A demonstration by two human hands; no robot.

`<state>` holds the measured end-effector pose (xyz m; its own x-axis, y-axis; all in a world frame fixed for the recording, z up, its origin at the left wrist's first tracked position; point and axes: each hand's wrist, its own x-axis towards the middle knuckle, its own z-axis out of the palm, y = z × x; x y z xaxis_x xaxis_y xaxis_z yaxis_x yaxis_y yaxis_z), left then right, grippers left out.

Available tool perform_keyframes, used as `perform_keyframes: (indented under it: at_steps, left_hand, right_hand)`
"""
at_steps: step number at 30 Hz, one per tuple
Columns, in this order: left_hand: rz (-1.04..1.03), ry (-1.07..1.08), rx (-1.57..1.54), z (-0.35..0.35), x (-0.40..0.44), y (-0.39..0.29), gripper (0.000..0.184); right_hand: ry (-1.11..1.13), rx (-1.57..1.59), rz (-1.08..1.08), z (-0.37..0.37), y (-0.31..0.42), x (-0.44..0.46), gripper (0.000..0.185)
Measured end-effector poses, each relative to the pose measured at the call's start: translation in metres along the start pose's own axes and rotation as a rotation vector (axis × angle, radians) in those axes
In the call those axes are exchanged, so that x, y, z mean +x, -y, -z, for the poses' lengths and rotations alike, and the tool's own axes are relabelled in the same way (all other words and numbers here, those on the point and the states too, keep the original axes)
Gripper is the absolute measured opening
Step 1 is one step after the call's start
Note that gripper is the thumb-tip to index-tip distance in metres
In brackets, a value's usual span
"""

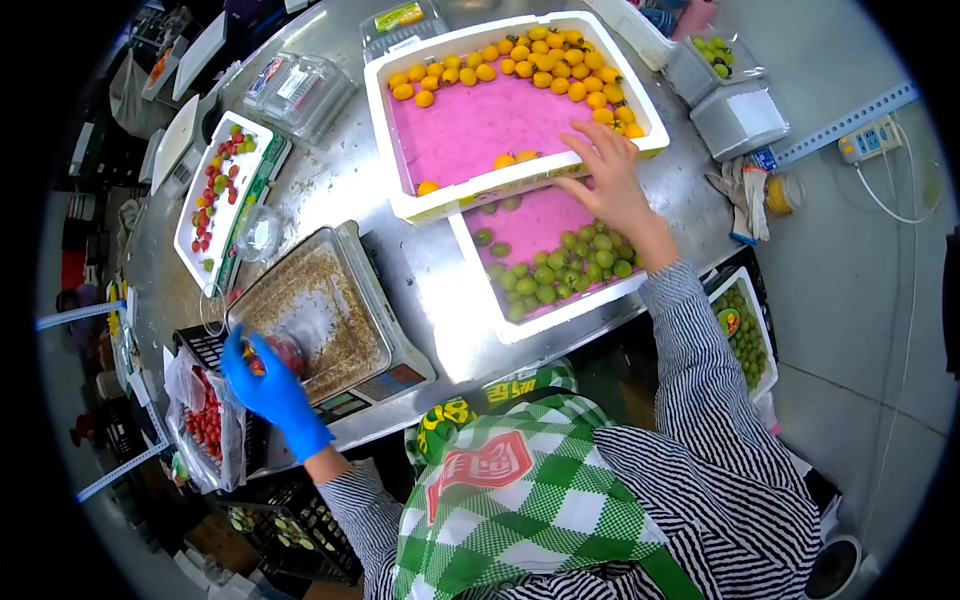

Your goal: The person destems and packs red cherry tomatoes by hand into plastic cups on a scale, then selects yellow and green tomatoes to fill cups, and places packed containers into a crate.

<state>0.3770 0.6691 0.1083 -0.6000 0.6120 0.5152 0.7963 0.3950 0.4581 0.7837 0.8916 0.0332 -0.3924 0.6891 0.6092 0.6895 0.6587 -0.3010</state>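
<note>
My left hand, in a blue glove, curls around a clear plastic cup with red cherry tomatoes, at the left side of a dirty metal scale. The glove hides part of the cup. My bare right hand straddles the near rim of a white foam box, fingers over the inside and thumb outside. Yellow cherry tomatoes lie on this box's pink lining, mostly at its far side. Partly beneath it, a second foam box holds green cherry tomatoes.
A foam tray of mixed tomatoes stands left, beside a clear round container. Clear clamshell boxes are at the back left. A bagged crate of red tomatoes sits by the left table edge. Gloves lie at the right edge.
</note>
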Motion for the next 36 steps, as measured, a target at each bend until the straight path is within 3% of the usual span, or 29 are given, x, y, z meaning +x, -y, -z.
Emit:
perform_keyframes:
  at_steps: [1, 3, 5, 8, 9, 11, 14, 16, 20, 24, 28, 31, 36]
  left_hand:
    - [-0.003, 0.018, -0.137, -0.009, -0.009, -0.025, 0.028]
    - [-0.276, 0.282, -0.214, -0.039, -0.037, -0.056, 0.028]
    - [-0.459, 0.549, -0.26, -0.068, -0.062, -0.112, 0.029]
    - [-0.682, 0.951, -0.115, -0.125, -0.086, -0.161, 0.07]
    - [-0.862, 0.825, -0.016, -0.152, -0.098, -0.159, 0.084]
    - [-0.967, 0.827, 0.097, -0.183, -0.11, -0.158, 0.092]
    - [-0.912, 1.236, 0.319, -0.185, -0.092, -0.184, 0.092]
    - [-0.881, 1.377, 0.304, -0.186, -0.084, -0.196, 0.091]
    - [-0.611, 1.53, 0.0, -0.207, -0.098, -0.176, 0.087]
    - [-0.527, 1.552, -0.147, -0.205, -0.096, -0.175, 0.083]
    - [-0.151, 1.61, -0.53, -0.224, -0.109, -0.161, 0.073]
    - [0.316, 1.751, -0.793, -0.222, -0.116, -0.167, 0.069]
    - [0.72, 1.772, -1.193, -0.21, -0.104, -0.173, 0.055]
  right_hand:
    - [-0.014, 0.085, -0.029, 0.002, 0.003, -0.005, 0.033]
    - [-0.031, 0.26, -0.088, 0.004, 0.01, -0.03, 0.032]
    - [0.287, 0.257, -0.075, 0.0, 0.022, -0.054, 0.033]
    - [0.625, 0.014, -0.105, -0.02, 0.025, -0.076, 0.041]
    - [0.674, -0.008, -0.078, -0.019, 0.028, -0.077, 0.043]
    - [0.759, -0.061, -0.03, -0.017, 0.03, -0.075, 0.048]
    - [0.827, -0.025, -0.004, -0.014, 0.028, -0.074, 0.051]
    - [0.881, -0.002, -0.058, -0.016, 0.028, -0.068, 0.052]
    - [0.967, 0.08, -0.165, -0.016, 0.029, -0.053, 0.05]
    - [0.957, 0.206, -0.255, -0.028, 0.019, -0.05, 0.051]
    - [0.954, 0.534, -0.406, -0.05, 0.003, -0.051, 0.05]
    - [1.064, 0.918, -1.042, -0.033, 0.007, -0.037, 0.055]
    - [0.924, 1.231, -1.283, -0.031, -0.009, -0.042, 0.052]
